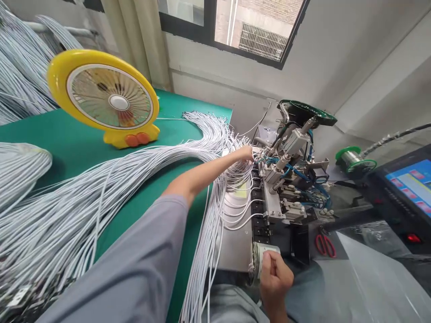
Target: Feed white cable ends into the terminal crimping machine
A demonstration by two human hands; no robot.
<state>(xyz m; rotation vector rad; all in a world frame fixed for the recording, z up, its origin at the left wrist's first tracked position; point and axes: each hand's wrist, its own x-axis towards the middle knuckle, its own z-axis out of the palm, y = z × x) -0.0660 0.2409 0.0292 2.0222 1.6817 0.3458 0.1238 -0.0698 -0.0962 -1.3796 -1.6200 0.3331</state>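
Left hand (247, 154) is stretched out to the soldering fixture (286, 179). Its fingers are pinched together on one of the white cables (134, 179), close to its tip. It's too small for us to tell which slot it sits at.

Right hand (274, 273) is low by the lap, fisted tight round a small pale bundle (261, 256) at the near edge of the machine plate. We can't make out what the bundle is.

The cables lie in a thick sheaf fanned across the green table (77, 143), ends draped over the edge beside the fixture. They're thin, white and smooth-jacketed, all alike.

Our read on handling:
- Each cable is light and limp, so it sags unless held near the end.
- The jacket is likely slick, and the strands snag on their neighbours.
- Grip the jacket just behind the tip, not the fine conductors, which look fragile.

Yellow fan (104, 96) stands behind the sheaf, and red scissors (325, 244) lie right of the fixture.
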